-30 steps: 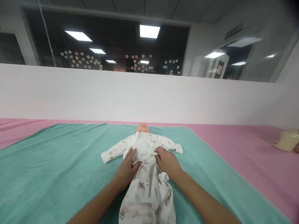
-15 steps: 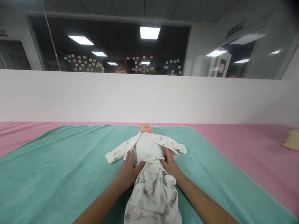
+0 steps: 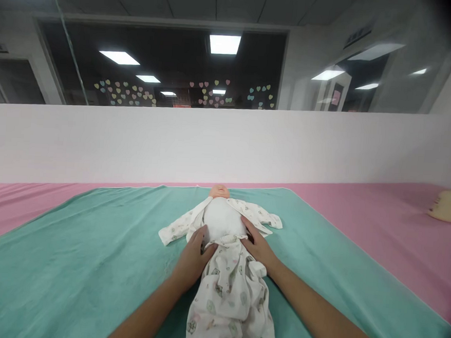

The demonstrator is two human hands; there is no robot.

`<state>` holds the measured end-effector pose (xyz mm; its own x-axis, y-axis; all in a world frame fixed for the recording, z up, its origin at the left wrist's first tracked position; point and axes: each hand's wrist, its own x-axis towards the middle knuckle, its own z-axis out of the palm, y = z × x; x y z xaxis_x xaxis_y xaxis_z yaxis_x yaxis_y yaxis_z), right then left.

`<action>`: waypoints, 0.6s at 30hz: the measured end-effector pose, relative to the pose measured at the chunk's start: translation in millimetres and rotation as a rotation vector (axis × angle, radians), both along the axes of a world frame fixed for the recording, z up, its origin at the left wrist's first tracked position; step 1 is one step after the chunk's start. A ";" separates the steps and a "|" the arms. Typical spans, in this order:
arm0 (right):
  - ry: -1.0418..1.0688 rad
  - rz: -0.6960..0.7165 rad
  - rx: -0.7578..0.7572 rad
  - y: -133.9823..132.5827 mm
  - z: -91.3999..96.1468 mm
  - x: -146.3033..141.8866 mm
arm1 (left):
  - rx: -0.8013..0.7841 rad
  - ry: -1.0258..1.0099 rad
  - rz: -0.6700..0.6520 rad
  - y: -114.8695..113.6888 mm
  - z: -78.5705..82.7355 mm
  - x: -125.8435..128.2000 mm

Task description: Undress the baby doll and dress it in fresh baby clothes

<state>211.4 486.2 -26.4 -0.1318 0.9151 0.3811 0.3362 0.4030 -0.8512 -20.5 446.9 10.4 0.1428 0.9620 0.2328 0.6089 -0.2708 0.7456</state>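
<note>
Judged as the waist-fitting step: drawing the white cotton baby trousers with a small animal print (image 3: 228,293) up over the small white-bodied baby doll (image 3: 222,220), laid face up on the teal terry towel (image 3: 68,261). Left hand (image 3: 193,257) clenched on the gathered waistband, pinching cloth between thumb and fingers (image 3: 201,237). Right hand (image 3: 258,245) laid on the other side, fingers (image 3: 248,226) stretched along the doll's flank; cannot tell whether gripping cloth or only pressing. Waistband directly under and between both sets of fingertips; bare white belly just beyond them; open printed cotton jacket (image 3: 177,227) spread past them to either side; trouser legs back under the wrists. Next calls for an even pull at both sides to seat the band level. Well beyond the right fingers, on the pink sheet (image 3: 379,226), a cream bottle-like thing (image 3: 450,206).
</note>
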 end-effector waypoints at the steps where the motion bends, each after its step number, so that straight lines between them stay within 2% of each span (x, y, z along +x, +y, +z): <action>1: -0.009 0.007 -0.003 -1.0 2.0 -0.3 | -0.006 -0.002 -0.018 0.8 1.7 0.0; 5: -0.122 -0.019 0.020 -4.6 15.5 0.7 | 0.057 0.080 -0.045 8.6 9.0 -0.8; 11: -0.283 -0.164 0.066 -4.7 46.0 -0.9 | 0.186 0.331 -0.041 24.1 22.1 1.9; 15: -0.223 -0.243 0.073 10.3 59.7 -4.6 | 0.136 0.198 0.120 40.2 33.8 2.5; 18: -0.144 -0.316 0.046 27.3 55.9 -9.8 | 0.106 0.095 0.190 54.7 35.6 0.6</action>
<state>201.6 513.6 29.5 0.1000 0.9014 0.4212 0.5655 0.2968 -0.7695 -19.8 501.6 45.9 -0.0124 0.9447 0.3278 0.7222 -0.2183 0.6564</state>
